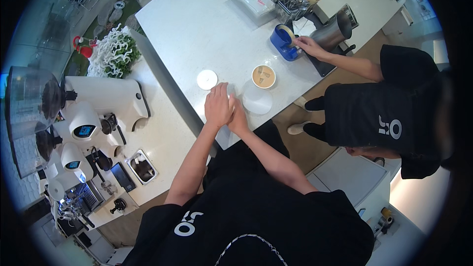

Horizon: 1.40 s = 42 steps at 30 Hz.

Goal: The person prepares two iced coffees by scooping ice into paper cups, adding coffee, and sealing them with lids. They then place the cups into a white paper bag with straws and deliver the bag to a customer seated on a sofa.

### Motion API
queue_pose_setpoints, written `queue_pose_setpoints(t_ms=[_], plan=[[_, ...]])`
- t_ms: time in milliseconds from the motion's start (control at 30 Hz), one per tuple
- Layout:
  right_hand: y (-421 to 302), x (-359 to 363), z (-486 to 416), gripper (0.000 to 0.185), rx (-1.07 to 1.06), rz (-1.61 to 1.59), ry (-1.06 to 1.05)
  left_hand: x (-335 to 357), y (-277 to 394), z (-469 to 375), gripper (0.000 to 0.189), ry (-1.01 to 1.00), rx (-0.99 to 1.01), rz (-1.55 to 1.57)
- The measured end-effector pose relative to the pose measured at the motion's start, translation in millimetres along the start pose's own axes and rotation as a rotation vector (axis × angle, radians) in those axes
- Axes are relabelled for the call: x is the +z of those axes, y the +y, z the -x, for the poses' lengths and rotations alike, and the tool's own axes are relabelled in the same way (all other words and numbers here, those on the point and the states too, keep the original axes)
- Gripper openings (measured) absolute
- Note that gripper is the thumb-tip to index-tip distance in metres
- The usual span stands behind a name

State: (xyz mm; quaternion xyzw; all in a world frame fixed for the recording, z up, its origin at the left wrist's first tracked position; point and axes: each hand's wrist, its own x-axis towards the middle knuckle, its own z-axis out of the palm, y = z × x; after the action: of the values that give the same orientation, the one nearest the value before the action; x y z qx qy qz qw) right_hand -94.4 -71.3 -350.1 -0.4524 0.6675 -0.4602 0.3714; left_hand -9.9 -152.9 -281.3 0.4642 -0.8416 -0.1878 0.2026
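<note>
My left hand and my right hand are together over the near corner of the white counter, fingers pointing away from me. The palms face each other and hide whatever may be between them. Clear plastic shows faintly at my fingertips. To the right of my hands lies a translucent round plastic piece. Just beyond it stands an open white cup of light-brown iced drink. A white round lid rests beyond my left fingertips.
A co-worker's hand touches the tape on a blue tape dispenser. Behind stand a clear-lidded box, cutlery holders and a metal pitcher. White coffee grinders and a steel tray occupy the left counter.
</note>
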Motion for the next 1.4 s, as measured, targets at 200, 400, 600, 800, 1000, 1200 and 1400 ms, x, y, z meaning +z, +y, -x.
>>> queue_pose_setpoints(t_ms=[200,400,600,800,1000,1200,1400], plan=[[2,-73,24,0.046,0.13,0.334,0.226,-11,-64,-32,0.038,0.036,-0.529,0.686],[29,-123,1,0.041,0.266,0.531,0.522,5,-104,-58,0.078,-0.307,-0.024,-0.31],[50,-134,-12,0.018,0.258,0.358,0.428,3,-104,-50,0.079,-0.252,-0.043,-0.181],[47,-168,-3,0.019,0.118,0.245,0.372,2,-109,-54,0.081,-0.247,-0.032,-0.167],[-1,-229,22,0.016,0.023,0.301,0.425,-39,-88,-62,0.076,0.013,-0.125,0.022],[27,-222,-8,0.02,0.31,-0.35,0.528,-48,-13,-79,0.062,0.071,-0.203,0.36],[82,-169,-45,0.025,0.526,-0.596,0.603,-36,30,-70,0.057,-0.048,-0.419,0.758]])
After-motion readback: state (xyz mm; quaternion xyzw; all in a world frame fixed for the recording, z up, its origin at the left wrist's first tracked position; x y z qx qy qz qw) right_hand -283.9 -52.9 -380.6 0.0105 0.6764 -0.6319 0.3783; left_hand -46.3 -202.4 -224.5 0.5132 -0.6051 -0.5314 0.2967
